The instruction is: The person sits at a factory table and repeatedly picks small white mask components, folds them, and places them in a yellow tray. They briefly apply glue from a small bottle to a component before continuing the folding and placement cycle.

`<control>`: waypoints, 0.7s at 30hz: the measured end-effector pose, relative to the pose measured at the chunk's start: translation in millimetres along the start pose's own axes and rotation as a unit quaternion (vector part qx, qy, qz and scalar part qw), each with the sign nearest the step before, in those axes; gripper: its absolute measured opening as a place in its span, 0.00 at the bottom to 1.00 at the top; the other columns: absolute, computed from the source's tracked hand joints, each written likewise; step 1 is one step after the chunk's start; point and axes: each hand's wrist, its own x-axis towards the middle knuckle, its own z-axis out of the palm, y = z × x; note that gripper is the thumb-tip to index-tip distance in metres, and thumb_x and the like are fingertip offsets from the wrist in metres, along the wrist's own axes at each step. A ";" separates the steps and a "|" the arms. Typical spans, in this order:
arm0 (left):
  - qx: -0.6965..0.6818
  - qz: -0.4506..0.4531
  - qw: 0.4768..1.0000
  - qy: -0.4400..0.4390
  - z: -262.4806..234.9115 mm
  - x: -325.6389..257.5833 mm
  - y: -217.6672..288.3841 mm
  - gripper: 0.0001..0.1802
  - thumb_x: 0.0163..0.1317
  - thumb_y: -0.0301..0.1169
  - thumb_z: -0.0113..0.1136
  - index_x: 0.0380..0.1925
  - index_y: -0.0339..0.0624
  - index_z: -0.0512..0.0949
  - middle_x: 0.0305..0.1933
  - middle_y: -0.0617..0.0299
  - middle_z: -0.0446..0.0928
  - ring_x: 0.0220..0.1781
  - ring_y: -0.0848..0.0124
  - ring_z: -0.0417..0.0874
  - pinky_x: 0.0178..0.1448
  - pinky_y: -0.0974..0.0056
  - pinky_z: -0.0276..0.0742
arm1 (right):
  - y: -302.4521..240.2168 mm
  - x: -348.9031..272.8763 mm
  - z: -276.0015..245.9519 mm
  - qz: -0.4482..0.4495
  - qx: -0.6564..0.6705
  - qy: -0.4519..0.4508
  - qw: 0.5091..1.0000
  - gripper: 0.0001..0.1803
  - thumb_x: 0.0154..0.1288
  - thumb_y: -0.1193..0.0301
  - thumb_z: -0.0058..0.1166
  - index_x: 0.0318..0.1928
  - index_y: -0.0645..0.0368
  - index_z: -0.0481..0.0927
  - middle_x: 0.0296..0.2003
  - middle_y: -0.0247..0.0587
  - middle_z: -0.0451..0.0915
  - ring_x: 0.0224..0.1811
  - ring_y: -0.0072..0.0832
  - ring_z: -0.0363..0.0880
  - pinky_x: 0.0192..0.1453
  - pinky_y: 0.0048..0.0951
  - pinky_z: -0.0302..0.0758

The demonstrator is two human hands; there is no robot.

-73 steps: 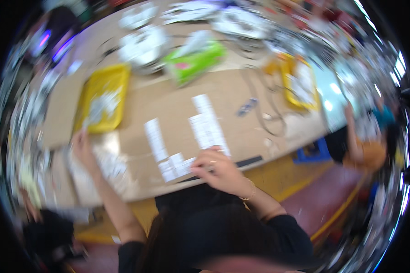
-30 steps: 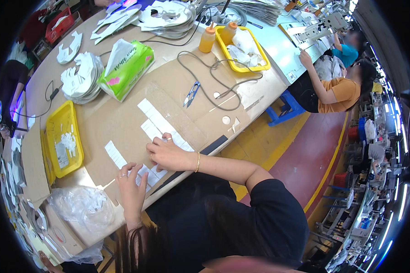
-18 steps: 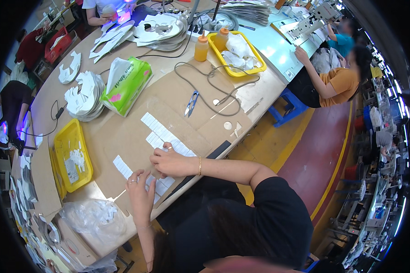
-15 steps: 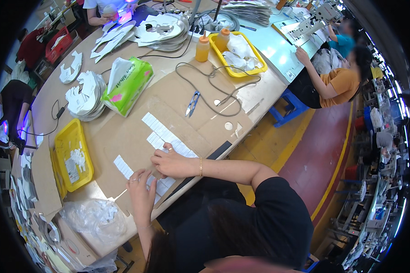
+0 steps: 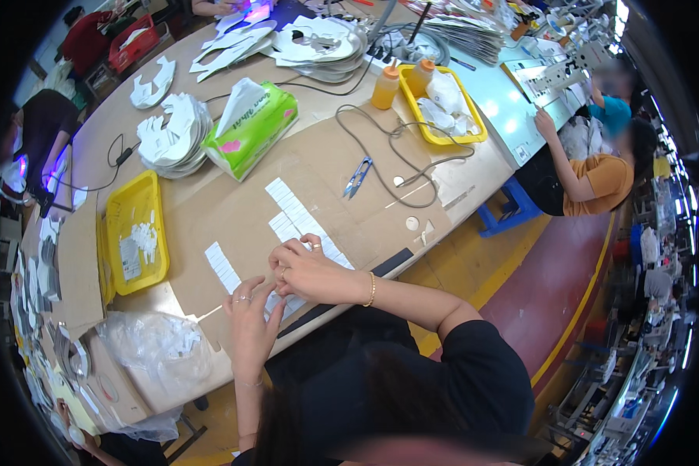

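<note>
Rows of small white rectangular pieces [image 5: 291, 210] lie on the brown cardboard-covered table [image 5: 380, 233]. A shorter row of white pieces [image 5: 222, 266] lies to the left. My left hand [image 5: 250, 320] rests flat near the table's front edge, its fingers touching white pieces there. My right hand [image 5: 307, 269] is curled over the near end of the long row, fingertips pinching at a small white piece beside the left hand's fingers. What lies under the hands is hidden.
A yellow tray [image 5: 136, 233] with white bits sits left. A green tissue pack [image 5: 252, 128], blue snips [image 5: 357, 177], a grey cable [image 5: 396, 155], two orange bottles [image 5: 400, 81] and a second yellow tray [image 5: 443, 105] lie further back. A clear plastic bag [image 5: 159, 349] lies near left. A seated person [image 5: 598, 163] works at right.
The view has settled after a blurred swing. My left hand came in from the far left to meet my right hand at the near end of the white pieces.
</note>
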 end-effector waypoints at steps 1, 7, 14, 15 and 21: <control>-0.012 -0.005 1.000 -0.001 -1.2 0.2 1.1 0.15 0.57 0.32 0.66 0.45 0.44 0.81 0.53 0.58 0.76 0.58 0.59 0.73 0.65 0.55 0.59 | -2.8 0.1 -3.0 -0.003 -0.002 0.006 1.000 0.12 0.56 0.62 0.63 0.31 0.59 0.79 0.47 0.35 0.70 0.58 0.34 0.64 0.61 0.57 0.53; -0.063 -0.019 0.998 -0.006 -6.7 -1.0 2.7 0.08 0.57 0.31 0.66 0.37 0.44 0.82 0.47 0.61 0.79 0.54 0.60 0.76 0.62 0.58 0.60 | -12.7 -1.6 -16.9 -0.011 -0.010 0.028 1.000 0.13 0.56 0.60 0.63 0.30 0.56 0.79 0.46 0.35 0.70 0.58 0.33 0.64 0.62 0.56 0.53; -0.279 -0.138 0.950 -0.021 -6.1 -1.9 -0.4 0.05 0.60 0.28 0.65 0.34 0.38 0.81 0.33 0.62 0.82 0.39 0.72 0.78 0.47 0.67 0.69 | -17.7 -3.7 -32.2 0.024 0.105 0.020 0.994 0.11 0.58 0.63 0.63 0.38 0.53 0.78 0.46 0.34 0.72 0.56 0.34 0.67 0.61 0.46 0.56; -0.360 -0.208 0.909 -0.028 -6.4 -2.4 -0.2 0.05 0.61 0.27 0.65 0.33 0.37 0.81 0.32 0.62 0.82 0.37 0.75 0.78 0.44 0.68 0.71 | -14.8 -4.1 -34.0 0.039 0.152 0.017 0.987 0.12 0.59 0.64 0.63 0.40 0.52 0.78 0.46 0.34 0.73 0.55 0.35 0.68 0.62 0.44 0.57; -0.591 -0.197 0.782 0.006 -15.4 1.2 2.2 0.10 0.61 0.27 0.66 0.40 0.32 0.80 0.32 0.62 0.81 0.38 0.78 0.79 0.42 0.72 0.74 | -5.7 -7.3 -28.3 0.218 0.669 -0.005 0.711 0.07 0.71 0.74 0.53 0.46 0.62 0.80 0.35 0.40 0.82 0.36 0.23 0.81 0.44 0.25 0.80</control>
